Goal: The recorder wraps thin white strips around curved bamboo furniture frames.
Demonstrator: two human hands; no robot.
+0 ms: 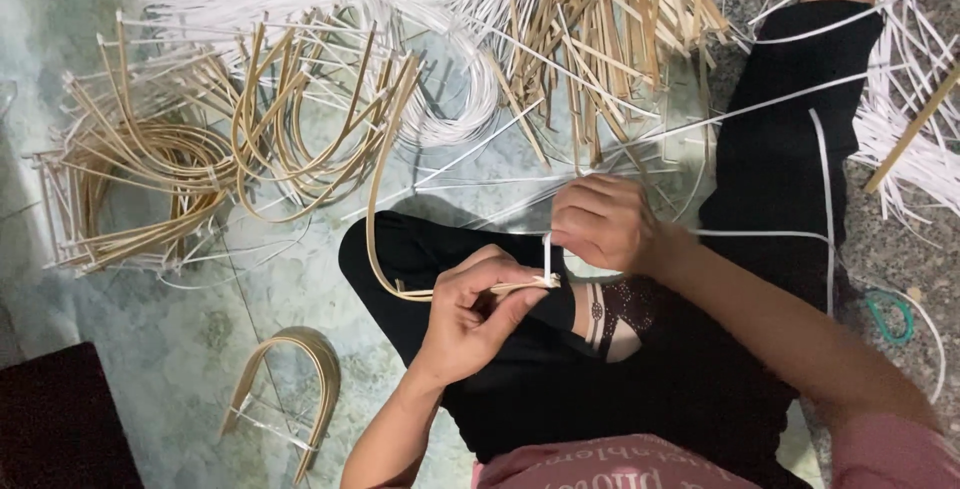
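Pinching bent bamboo strip (385, 199) end with left hand (470, 314); right hand (600, 221) gripping white plastic band (546, 252); light, springy, best held near tips.

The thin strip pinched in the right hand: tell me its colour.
White. The strip in the right hand shows best in the head view.

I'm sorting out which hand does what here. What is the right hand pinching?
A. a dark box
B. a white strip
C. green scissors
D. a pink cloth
B: the right hand pinches a thin white strip above the bent cane that the left hand holds.
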